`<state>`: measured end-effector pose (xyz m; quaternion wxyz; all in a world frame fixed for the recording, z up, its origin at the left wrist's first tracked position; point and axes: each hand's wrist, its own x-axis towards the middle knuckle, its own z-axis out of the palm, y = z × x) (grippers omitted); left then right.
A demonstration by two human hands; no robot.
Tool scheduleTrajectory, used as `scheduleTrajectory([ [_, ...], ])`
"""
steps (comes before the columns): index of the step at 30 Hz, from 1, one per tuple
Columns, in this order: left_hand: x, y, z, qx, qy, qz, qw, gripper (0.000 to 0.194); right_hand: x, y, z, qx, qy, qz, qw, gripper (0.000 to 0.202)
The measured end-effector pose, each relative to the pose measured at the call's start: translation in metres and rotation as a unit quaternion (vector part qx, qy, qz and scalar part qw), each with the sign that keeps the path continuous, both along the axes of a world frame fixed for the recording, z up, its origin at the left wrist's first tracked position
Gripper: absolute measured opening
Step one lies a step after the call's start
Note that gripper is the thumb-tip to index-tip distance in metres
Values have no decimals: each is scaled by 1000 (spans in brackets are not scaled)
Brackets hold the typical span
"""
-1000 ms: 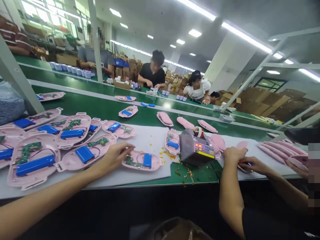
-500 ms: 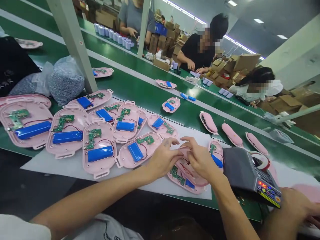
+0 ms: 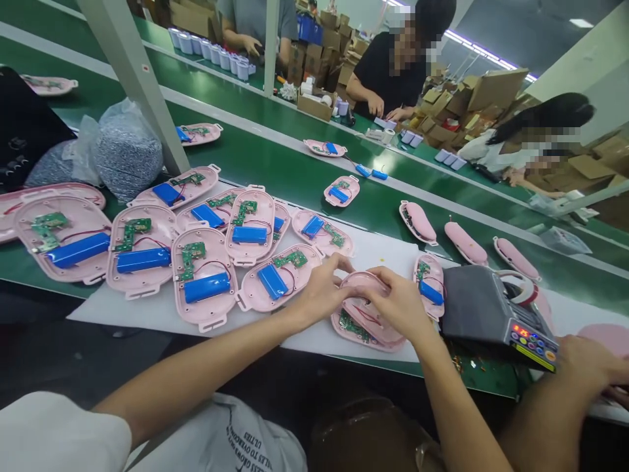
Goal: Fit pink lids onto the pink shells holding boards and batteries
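My left hand (image 3: 322, 288) and my right hand (image 3: 397, 300) both grip the far end of a pink plastic shell half (image 3: 376, 321), thumbs toward each other. Red wires show inside this shell. It sits tilted over a second pink shell half (image 3: 388, 345), whose green circuit board (image 3: 354, 326) peeks out on the left. Most of the lower shell is covered, and my fingers hide part of the upper one. Left of my hands lies an open shell with a blue battery pack (image 3: 272, 282). Another open shell with a battery (image 3: 431, 292) is just right of my right hand.
Several open pink shells with boards and batteries crowd the white sheet (image 3: 147, 321) at left. A dark tape dispenser (image 3: 474, 308) stands to the right. Beside it is another person's arm (image 3: 565, 387). More shells lie on the green belt (image 3: 275, 164); co-workers sit across it.
My fingers have closed more fully around the upper shell's far end. The lower shell's blue battery, partly seen before, is now hidden. The view has shifted slightly.
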<state>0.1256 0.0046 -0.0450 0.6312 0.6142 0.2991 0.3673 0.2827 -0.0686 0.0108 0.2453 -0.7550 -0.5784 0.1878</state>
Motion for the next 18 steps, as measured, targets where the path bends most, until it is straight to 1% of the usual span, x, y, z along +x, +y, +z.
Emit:
scheduleTrajectory([
  [3,0,-2,1,20,-9,-5,1000,37,-3,-2,-4,-5,-8,-10,1000,19],
  [6,1,-1,1,32,-14,-7,999,39,-4,-1,-3,19,-15,-17,1000,14],
  [7,1,-1,1,29,-10,-17,999,40,-4,-1,-1,27,-20,-13,999,14],
  [9,0,2,0,12,12,-70,997,38,-7,-1,3,34,-29,4,999,17],
  [12,-1,9,2,-3,58,-169,984,39,-9,-4,5,49,-44,15,998,24],
  [14,-1,12,5,19,83,-184,979,43,-2,-17,1,109,-16,-3,994,27],
  [15,-2,12,7,37,97,-179,978,44,5,-29,-3,162,17,-42,986,27],
  [16,-2,12,9,55,115,-172,977,45,15,-43,-8,231,68,-120,963,26],
  [17,-2,12,10,69,135,-163,975,45,28,-61,-15,300,127,-228,917,27],
  [18,-2,11,11,76,153,-154,973,46,42,-80,-23,355,185,-343,850,32],
])
